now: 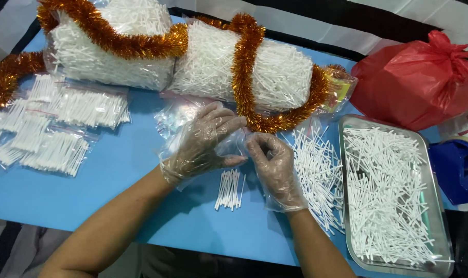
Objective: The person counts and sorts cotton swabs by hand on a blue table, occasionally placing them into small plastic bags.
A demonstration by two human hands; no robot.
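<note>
Both hands wear loose clear plastic gloves. My left hand and my right hand meet over the blue table and pinch a small clear plastic bag between them. Just below the hands lies a small neat bundle of white cotton swabs. A loose heap of swabs is spread to the right of my right hand. A metal tray full of white swabs sits at the far right.
Two big clear bags of swabs lie at the back, wrapped with orange tinsel. Several small filled packets lie at the left. A red plastic bag and a blue object sit at the right. Empty clear bags lie behind my left hand.
</note>
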